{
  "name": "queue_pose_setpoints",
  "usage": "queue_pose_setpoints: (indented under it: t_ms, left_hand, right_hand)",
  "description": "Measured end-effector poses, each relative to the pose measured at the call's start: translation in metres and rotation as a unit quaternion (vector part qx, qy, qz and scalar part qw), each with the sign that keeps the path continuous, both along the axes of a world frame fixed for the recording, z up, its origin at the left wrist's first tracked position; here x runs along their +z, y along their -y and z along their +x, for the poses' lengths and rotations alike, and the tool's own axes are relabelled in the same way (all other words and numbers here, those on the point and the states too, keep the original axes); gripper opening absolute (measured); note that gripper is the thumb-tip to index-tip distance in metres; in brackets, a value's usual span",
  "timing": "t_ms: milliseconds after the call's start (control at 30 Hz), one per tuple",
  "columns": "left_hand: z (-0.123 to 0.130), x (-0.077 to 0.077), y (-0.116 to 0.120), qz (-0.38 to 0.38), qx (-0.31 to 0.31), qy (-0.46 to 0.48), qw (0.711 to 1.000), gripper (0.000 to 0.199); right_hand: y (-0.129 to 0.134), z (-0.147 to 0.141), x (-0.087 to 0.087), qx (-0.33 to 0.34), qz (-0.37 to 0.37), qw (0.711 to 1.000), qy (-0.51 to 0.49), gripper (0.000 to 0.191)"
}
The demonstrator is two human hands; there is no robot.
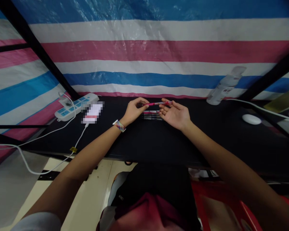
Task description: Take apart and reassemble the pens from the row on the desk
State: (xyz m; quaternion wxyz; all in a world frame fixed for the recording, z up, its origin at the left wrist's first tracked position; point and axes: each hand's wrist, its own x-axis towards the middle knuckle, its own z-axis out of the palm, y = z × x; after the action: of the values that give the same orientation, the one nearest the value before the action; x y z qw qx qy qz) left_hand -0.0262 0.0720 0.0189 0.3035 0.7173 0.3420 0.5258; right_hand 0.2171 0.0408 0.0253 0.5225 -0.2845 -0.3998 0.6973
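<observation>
A slim pink pen (156,103) is held level above the black table, one end in each hand. My left hand (135,110) pinches its left end between thumb and fingers. At the other end, my right hand (175,114) has its palm turned up, with thumb and forefinger closed on the pen and the other fingers loosely curled. Just below, several more pens (151,115) lie side by side on the table between my hands; their right ends are partly hidden by my right fingers.
A white power strip (77,106) and a blurred-out phone (93,113) on a charging cable lie left. A clear bottle (225,86) stands at the back right, near a white oval object (251,119). Striped sheeting (144,51) hangs behind the black table (154,144).
</observation>
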Motion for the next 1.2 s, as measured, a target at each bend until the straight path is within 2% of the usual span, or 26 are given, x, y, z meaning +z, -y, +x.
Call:
queue_pose_setpoints:
  t_ms: [267, 533, 967, 1200]
  left_hand:
    - [0.0010, -0.0001, 0.0005, 0.006, -0.011, 0.000, 1.000, 0.009]
    - [0.0015, 0.0023, 0.0033, 0.001, -0.004, -0.026, 1.000, 0.007]
    - [0.0027, 0.0033, 0.0047, -0.003, -0.009, -0.026, 1.000, 0.008]
    - [0.0029, 0.0024, 0.0049, 0.004, -0.007, -0.031, 0.999, 0.011]
  right_hand:
    - [0.0040, -0.0006, 0.0025, 0.010, -0.004, 0.999, -0.045, 0.048]
    - [0.0021, -0.0014, 0.0008, -0.008, -0.013, 0.999, -0.048, 0.040]
    - [-0.0038, -0.0035, -0.0060, -0.036, 0.020, 0.998, -0.045, 0.033]
    - [-0.0009, -0.0041, -0.0023, -0.031, -0.046, 0.991, -0.119, 0.036]
